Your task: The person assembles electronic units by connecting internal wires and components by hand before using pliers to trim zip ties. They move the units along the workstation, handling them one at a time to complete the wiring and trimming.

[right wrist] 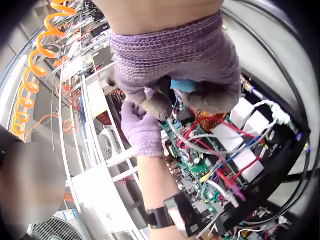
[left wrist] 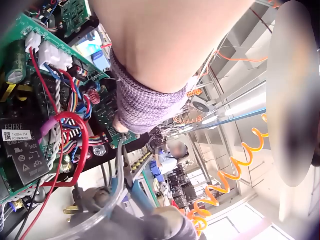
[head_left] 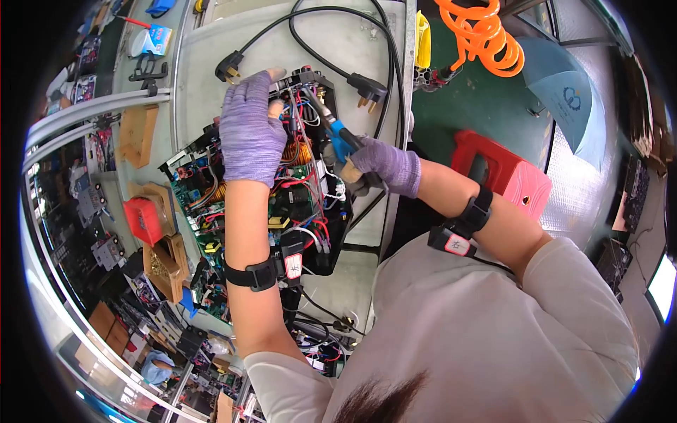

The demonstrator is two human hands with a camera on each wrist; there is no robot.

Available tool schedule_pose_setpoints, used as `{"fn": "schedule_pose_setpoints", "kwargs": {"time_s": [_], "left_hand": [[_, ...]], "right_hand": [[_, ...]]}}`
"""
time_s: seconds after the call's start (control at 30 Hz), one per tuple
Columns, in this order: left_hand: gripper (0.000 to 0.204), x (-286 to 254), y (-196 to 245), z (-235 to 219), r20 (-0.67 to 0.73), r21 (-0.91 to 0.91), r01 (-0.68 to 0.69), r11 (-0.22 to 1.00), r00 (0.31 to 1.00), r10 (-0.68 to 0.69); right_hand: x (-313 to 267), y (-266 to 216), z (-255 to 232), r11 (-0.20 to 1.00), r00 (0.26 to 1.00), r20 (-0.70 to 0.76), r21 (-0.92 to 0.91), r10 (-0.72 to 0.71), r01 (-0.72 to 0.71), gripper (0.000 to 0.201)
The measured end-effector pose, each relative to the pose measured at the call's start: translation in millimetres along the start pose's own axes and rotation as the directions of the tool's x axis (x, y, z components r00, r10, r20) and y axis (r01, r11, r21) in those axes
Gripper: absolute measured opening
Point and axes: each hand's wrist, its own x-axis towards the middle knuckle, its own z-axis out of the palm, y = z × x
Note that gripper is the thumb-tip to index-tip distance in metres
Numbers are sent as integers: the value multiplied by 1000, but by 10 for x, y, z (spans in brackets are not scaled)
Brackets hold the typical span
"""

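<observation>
An opened electronic unit [head_left: 300, 201], full of circuit boards, copper coils and coloured wires, lies on the bench. My left hand [head_left: 252, 130], in a purple glove with bare fingertips, grips its far end panel [head_left: 288, 84], thumb on the inner side. In my right hand [head_left: 386, 163], gloved alike, are blue-handled pliers [head_left: 341, 141]. Their metal nose points to the inside of that panel, close to the left thumb. The left wrist view shows the pliers [left wrist: 141, 197] beside a clear grey cable [left wrist: 119, 175]. In the right wrist view, the right hand [right wrist: 175, 65] hides the plier tips.
Black power cords with plugs [head_left: 368, 90] lie across the bench [head_left: 204, 42] beyond and beside the unit. An orange coiled hose [head_left: 486, 42] hangs at the right, above a red stool [head_left: 504, 166]. Cardboard boxes [head_left: 163, 268] and a red bin [head_left: 143, 220] stand at the left.
</observation>
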Motion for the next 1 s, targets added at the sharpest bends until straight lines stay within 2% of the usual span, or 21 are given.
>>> {"fn": "schedule_pose_setpoints", "kwargs": {"time_s": [0.07, 0.1, 0.13, 0.27, 0.33, 0.4, 0.43, 0.47, 0.5, 0.53, 0.57, 0.6, 0.63, 0.67, 0.7, 0.73, 0.8, 0.87, 0.9, 0.93, 1.0], "left_hand": [[49, -67, 33, -20, -22, -18, 66, 998, 998, -67], [51, -108, 52, -39, -31, -33, 124, 992, 992, -125], [53, -146, 77, -91, -39, -49, 185, 982, 982, -187], [55, -385, 273, -551, -157, -36, 237, 971, 958, -239], [55, -605, 398, -886, -129, 21, 297, 955, 948, -292], [53, -904, 492, -1118, -186, 13, 299, 954, 938, -292], [51, -1085, 552, -1217, -163, -56, 399, 915, 900, -403], [49, -1279, 600, -1275, -134, -126, 495, 860, 850, -509], [47, -1521, 524, -1188, -204, -246, 483, 841, 822, -532], [44, -1729, 568, -1137, -175, -313, 591, 743, 734, -657], [43, -2007, 472, -942, -180, -490, 580, 651, 663, -727], [40, -2157, 523, -779, -246, -523, 584, 622, 595, -765], [38, -2397, 447, -558, -129, -629, 607, 485, 534, -835], [38, -2510, 466, -424, -133, -650, 600, 467, 515, -847], [33, -2759, 275, -56, -89, -877, 376, 300, 486, -869], [45, -2689, 376, -151, 81, -798, 545, 257, 520, -851], [51, -2730, 309, 68, 30, -853, 396, 339, 687, -726], [56, -2830, 250, 231, 242, -950, 308, -48, 631, -737], [56, -2897, 165, 388, 244, -948, 314, -54, 605, -758], [56, -2812, 237, 285, 236, -939, 342, -36, 565, -790], [54, -2646, 438, 143, 228, -914, 406, -21, 468, -854]], "right_hand": [[-115, -31, -94, 984, 1000, -25, -177, -3, -2, 40], [-204, -97, -125, 970, 997, 10, -231, 76, -72, 44], [-262, -91, -167, 965, 997, -19, -253, 74, -76, 45], [-497, -33, -305, 940, 990, -142, -333, 22, -69, 40], [-615, -79, -372, 928, 977, -213, -358, 21, -98, 39], [-740, -133, -450, 903, 958, -284, -404, 28, -146, 38], [-813, -191, -369, 852, 938, -345, -498, -22, -163, 34], [-841, -218, -393, 887, 926, -376, -423, 15, -186, 30], [-850, -200, -452, 869, 913, -406, -461, -27, -180, 29], [-866, -195, -483, 848, 900, -431, -501, -72, -172, 27], [-911, -222, -441, 828, 880, -467, -524, -82, -200, 28], [-943, -246, -386, 806, 860, -502, -545, -94, -230, 29], [-948, -278, -325, 782, 840, -532, -567, -107, -260, 29], [-932, -313, -259, 745, 852, -502, -623, -149, -237, 31], [-913, -335, -196, 705, 865, -468, -676, -182, -217, 32], [-889, -356, -143, 662, 877, -432, -723, -211, -197, 34], [-778, -442, -32, 456, 898, -277, -884, -341, -100, 41], [-669, -558, 189, 261, 882, -103, -965, -459, 23, 44], [-569, -655, 288, 119, 863, -89, -992, -497, -34, 55], [-315, -681, 203, -127, 765, 100, -992, -636, 24, 67], [-66, -812, 298, -295, 666, 234, -955, -708, 23, 75]]}}
